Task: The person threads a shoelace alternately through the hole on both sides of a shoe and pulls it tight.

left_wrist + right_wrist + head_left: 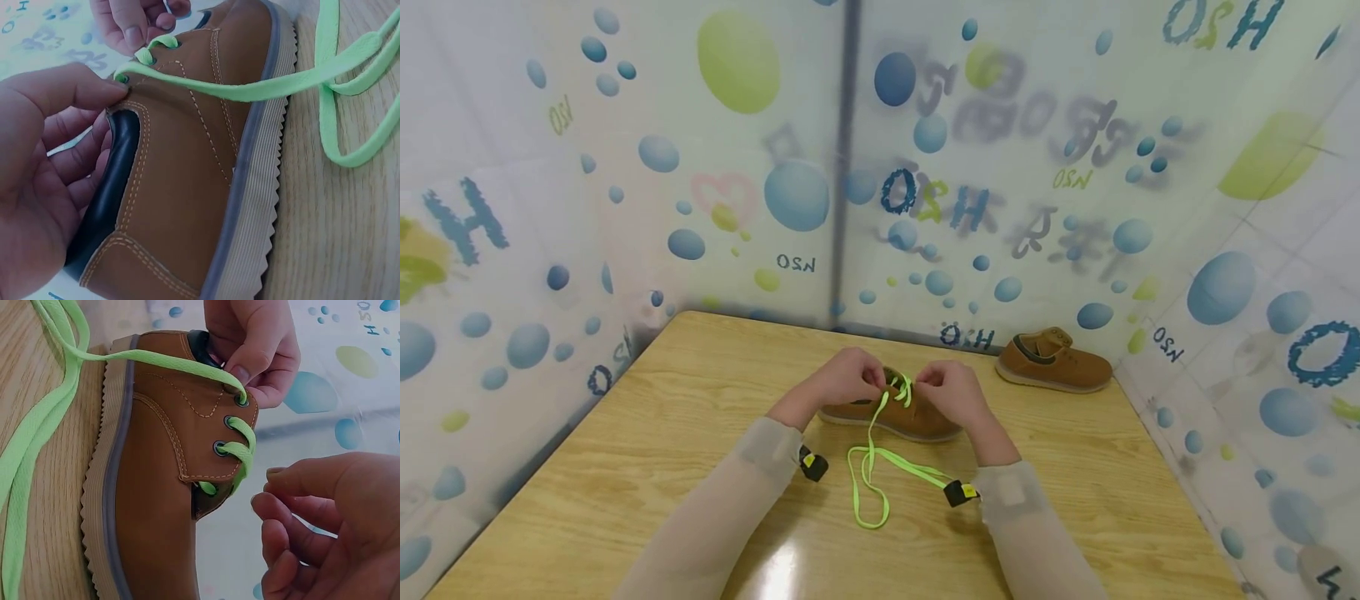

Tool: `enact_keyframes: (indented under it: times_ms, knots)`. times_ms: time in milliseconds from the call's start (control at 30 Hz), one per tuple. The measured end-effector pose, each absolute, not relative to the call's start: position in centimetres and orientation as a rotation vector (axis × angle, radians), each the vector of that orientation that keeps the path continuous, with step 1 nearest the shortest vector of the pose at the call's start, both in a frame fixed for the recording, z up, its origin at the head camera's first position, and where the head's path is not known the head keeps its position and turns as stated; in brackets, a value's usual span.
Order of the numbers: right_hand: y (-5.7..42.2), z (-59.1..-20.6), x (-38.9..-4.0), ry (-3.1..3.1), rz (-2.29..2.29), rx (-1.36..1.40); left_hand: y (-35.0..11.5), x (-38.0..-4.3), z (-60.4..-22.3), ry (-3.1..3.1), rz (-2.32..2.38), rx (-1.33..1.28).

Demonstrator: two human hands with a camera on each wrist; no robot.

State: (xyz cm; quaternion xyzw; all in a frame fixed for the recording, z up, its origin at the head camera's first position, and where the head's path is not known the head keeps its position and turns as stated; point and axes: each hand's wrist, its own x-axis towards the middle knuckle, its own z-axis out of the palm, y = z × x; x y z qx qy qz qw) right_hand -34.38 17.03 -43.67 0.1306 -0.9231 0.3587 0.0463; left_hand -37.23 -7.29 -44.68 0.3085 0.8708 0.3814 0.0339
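A brown shoe [928,422] with a dark padded collar [127,134] stands on the table, toe to the right. Neon green shoelace [237,92] runs through its eyelets. From the top eyelet [242,400], a long length drops over the shoe's side to the table in loops. My left hand [846,379] pinches the eyelet flap's upper edge, thumb right at that eyelet and fingers behind. My right hand [952,392] hovers beside the laced front, fingers loosely curled, with thumb and index tips close together. Nothing shows between them, and the lace sits apart in the right wrist view.
A second brown shoe [1056,367], with no lace visible in it, stands at the table's back right corner. The wooden table [647,417] meets a patterned curtain [760,275] behind. Small black cameras [813,465] hang at both wrists; loose lace lies near the right one.
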Motion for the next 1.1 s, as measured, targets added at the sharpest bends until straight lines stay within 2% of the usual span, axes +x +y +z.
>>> enact_keyframes:
  times_ms: [800, 1100]
  knots:
    - [15.3, -45.7, -34.7, -2.687, 1.148, 0.312, -7.5, -37.5, -45.1, 2.492, 1.257, 1.113]
    - [14.9, -46.8, -35.0, -2.684, 1.11, 0.285, -7.7, -37.2, -44.4, 2.531, 1.206, 1.057]
